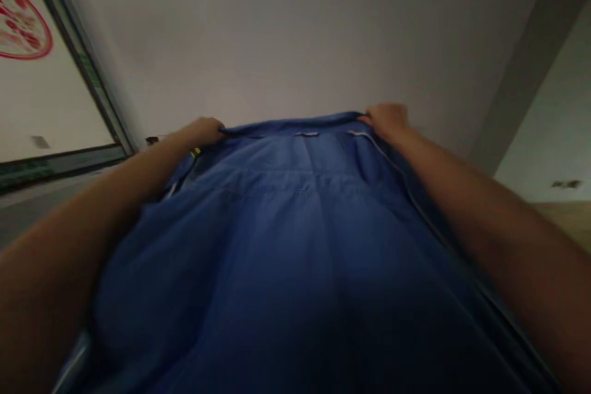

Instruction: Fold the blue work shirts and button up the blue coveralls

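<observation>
A blue jacket hangs spread out in front of me, its inner side facing me. At its top left corner, my left hand is closed on the collar. My right hand grips the collar's other end, so the edge stretches between the two. A small pale label sits under the middle of the collar. Pale zipper tape runs down the right front edge. The jacket's lower part falls into shadow and leaves the frame at the bottom.
Behind the jacket is a plain pale wall. A dark-framed window with a red round graphic stands at the left. Low on the right wall are small sockets, with a strip of floor below.
</observation>
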The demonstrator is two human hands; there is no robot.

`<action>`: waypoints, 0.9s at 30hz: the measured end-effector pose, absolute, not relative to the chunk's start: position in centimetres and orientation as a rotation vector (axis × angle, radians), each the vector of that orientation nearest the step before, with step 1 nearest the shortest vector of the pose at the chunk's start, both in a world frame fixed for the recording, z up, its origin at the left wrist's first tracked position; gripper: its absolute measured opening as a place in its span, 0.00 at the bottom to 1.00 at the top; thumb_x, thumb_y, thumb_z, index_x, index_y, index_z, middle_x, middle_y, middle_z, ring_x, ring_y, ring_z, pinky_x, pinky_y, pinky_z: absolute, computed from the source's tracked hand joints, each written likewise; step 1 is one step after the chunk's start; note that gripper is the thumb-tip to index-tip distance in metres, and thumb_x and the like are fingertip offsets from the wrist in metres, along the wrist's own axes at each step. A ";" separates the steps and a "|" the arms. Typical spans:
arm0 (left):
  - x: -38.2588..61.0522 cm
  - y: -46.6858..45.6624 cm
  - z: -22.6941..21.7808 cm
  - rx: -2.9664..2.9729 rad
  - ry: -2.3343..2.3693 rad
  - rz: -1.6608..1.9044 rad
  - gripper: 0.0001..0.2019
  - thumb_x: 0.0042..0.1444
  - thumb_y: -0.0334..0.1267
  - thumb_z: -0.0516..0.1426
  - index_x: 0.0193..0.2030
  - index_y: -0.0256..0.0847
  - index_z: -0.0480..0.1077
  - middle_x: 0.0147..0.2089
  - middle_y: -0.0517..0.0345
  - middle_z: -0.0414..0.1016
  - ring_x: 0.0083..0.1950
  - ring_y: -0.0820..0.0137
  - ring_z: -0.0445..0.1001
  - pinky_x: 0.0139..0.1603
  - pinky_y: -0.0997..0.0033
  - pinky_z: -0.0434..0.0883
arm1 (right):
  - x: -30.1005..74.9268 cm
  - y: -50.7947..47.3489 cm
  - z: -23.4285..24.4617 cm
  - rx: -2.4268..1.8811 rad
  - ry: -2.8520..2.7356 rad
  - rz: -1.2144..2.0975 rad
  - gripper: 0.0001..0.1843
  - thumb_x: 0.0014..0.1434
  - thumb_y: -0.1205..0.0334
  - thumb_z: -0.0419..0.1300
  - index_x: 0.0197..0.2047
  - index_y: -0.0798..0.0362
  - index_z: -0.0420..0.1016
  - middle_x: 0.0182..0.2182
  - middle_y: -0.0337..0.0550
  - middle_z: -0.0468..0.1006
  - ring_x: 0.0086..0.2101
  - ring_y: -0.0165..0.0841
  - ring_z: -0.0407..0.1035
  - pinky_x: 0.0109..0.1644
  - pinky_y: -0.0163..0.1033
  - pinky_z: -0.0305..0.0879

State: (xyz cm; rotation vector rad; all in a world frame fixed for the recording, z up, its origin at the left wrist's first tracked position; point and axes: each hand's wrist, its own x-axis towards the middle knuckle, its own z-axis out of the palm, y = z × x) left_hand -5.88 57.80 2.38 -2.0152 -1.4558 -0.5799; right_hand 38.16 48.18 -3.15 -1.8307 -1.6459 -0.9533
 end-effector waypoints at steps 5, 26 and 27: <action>0.3 58.3 -7.2 -2.132 -1.951 -0.354 0.18 0.58 0.37 0.51 0.55 0.41 0.67 0.51 0.41 0.73 0.53 0.54 0.72 0.49 0.55 0.70 | 39.4 52.7 -7.9 -2.129 -1.843 -0.539 0.18 0.65 0.61 0.53 0.53 0.62 0.71 0.49 0.64 0.73 0.53 0.44 0.64 0.55 0.50 0.56; 6.2 56.1 -24.2 -2.456 -1.855 -0.429 0.21 0.63 0.43 0.46 0.61 0.49 0.64 0.65 0.50 0.62 0.64 0.58 0.61 0.64 0.50 0.57 | 37.5 52.5 -23.9 -2.017 -2.190 -0.037 0.24 0.68 0.52 0.43 0.64 0.45 0.60 0.65 0.47 0.57 0.63 0.42 0.51 0.63 0.56 0.48; 6.3 55.7 -23.7 -2.434 -1.826 -0.506 0.19 0.62 0.40 0.47 0.59 0.47 0.66 0.62 0.50 0.65 0.62 0.60 0.63 0.63 0.54 0.59 | 37.4 52.2 -23.5 -1.992 -2.174 -0.086 0.24 0.68 0.53 0.44 0.63 0.47 0.62 0.64 0.48 0.58 0.62 0.42 0.53 0.63 0.55 0.48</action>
